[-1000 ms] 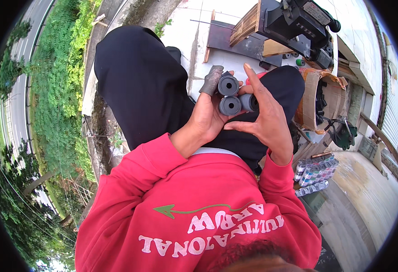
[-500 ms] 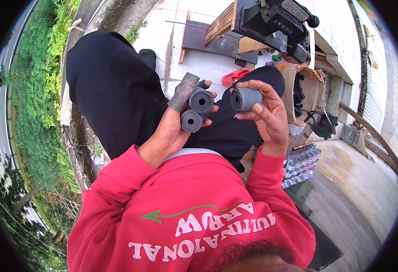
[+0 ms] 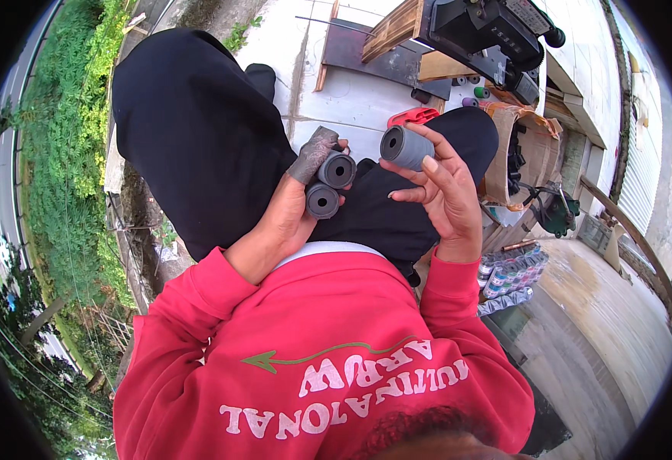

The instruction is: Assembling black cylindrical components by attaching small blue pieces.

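Note:
In my left hand (image 3: 286, 207) are two dark grey thread spools, an upper one (image 3: 339, 170) and a lower one (image 3: 322, 201). They sit side by side, their round ends and centre holes facing up, with my fingers curled behind them. A worn grey wrap (image 3: 314, 153) covers my left thumb. My right hand (image 3: 455, 184) pinches another grey thread spool (image 3: 408, 149) between thumb and fingers, tilted so that its end hole shows. This spool is held up to the right of the other two, apart from them, above my lap.
A black machine (image 3: 497, 38) with a handle stands at the upper right on a wooden stand (image 3: 393, 31). Below it lie several spools, one green (image 3: 481, 93). A red object (image 3: 413, 116) lies beyond my knee. An open cardboard box (image 3: 539, 142) holds dark items. Wrapped packs (image 3: 514, 274) lie lower right.
My right hand has lifted its spool slightly up and tilted it. Its lower fingers have spread a little. My left hand still holds both spools, turned slightly. The view has shifted a little.

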Demonstrator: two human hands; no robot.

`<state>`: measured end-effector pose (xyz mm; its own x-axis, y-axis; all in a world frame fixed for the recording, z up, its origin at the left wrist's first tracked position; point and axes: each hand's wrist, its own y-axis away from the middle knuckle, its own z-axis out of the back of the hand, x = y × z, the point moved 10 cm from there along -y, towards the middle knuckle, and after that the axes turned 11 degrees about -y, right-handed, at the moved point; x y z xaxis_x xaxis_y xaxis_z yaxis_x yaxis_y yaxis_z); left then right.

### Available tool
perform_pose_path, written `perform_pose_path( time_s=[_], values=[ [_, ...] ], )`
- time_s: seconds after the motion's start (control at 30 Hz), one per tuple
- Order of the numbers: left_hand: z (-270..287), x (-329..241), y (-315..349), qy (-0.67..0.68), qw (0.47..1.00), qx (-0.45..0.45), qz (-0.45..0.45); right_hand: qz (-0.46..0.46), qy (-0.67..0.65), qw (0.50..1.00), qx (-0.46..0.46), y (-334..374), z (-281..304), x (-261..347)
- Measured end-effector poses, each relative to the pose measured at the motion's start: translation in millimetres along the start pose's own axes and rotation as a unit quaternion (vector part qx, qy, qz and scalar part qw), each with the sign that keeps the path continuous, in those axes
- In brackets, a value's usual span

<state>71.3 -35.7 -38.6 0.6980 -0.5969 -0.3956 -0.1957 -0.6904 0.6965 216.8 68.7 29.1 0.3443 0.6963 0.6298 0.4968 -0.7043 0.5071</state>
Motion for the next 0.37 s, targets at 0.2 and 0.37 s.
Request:
perform_pose_path(
  time_s=[0.2,0.37],
  values=[
    [2.4,-0.2,-0.7,-0.026,0.999,-0.009,-0.018,-0.015,0.005,1.0,-0.007,-3.4,12.1,-10.4],
    [-3.9,-7.0,18.8,-0.05,0.997,-0.002,-0.058,-0.037,0.012,0.999,-0.024,-8.8,24.4,-18.2]
  ],
)
